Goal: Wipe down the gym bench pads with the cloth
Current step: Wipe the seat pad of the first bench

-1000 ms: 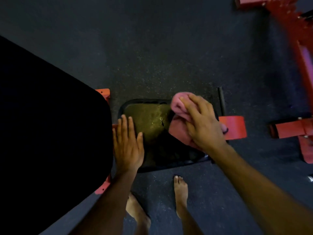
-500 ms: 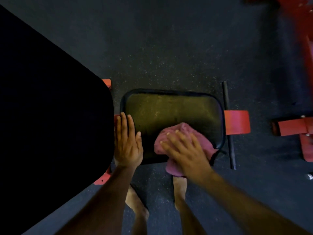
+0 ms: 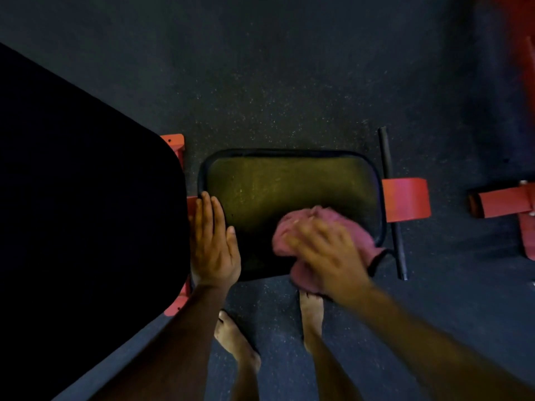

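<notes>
A small dark seat pad (image 3: 278, 192) with a rounded rim lies below me at the centre. A pink cloth (image 3: 356, 230) is bunched on its near right corner. My right hand (image 3: 327, 253) presses down on the cloth with spread fingers; it is blurred by motion. Part of the cloth hangs over the pad's near edge. My left hand (image 3: 212, 241) rests flat with straight fingers on the pad's left edge. A large black back pad (image 3: 86, 212) fills the left side.
Red frame parts (image 3: 405, 199) stick out to the right of the seat pad, with a black bar (image 3: 392, 204) across them. More red frame (image 3: 503, 202) lies at the far right. My bare feet (image 3: 311, 316) stand on dark speckled rubber flooring (image 3: 289, 82).
My right hand swept the cloth from the pad's far middle down to its near right corner. The left hand stayed on the left edge.
</notes>
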Action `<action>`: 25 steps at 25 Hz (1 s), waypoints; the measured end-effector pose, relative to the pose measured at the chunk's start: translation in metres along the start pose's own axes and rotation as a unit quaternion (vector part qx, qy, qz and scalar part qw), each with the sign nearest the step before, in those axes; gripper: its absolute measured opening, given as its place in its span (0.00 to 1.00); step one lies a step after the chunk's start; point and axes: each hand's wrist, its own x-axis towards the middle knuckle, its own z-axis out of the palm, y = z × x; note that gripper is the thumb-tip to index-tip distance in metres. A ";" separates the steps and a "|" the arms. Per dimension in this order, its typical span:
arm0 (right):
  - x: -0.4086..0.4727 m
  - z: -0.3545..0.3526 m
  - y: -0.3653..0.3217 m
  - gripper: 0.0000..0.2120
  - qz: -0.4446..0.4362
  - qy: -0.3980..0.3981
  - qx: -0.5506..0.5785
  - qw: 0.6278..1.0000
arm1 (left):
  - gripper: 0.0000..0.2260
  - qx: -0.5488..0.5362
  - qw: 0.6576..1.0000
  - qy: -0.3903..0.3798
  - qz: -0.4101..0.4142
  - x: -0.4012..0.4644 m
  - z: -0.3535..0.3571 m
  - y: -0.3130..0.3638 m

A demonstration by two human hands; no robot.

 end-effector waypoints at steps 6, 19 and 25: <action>0.119 -0.017 0.020 0.26 0.158 0.036 -0.001 0.987 | 0.28 0.053 0.996 -0.066 -0.032 0.004 -0.007 0.004; 0.192 -0.031 -0.027 0.25 -0.091 -0.037 -0.062 0.993 | 0.29 0.567 0.765 -0.289 0.097 0.028 -0.286 0.093; 0.103 0.008 -0.095 0.23 -0.183 -0.126 -0.083 0.972 | 0.29 0.640 0.675 -0.330 0.160 0.045 -0.272 0.086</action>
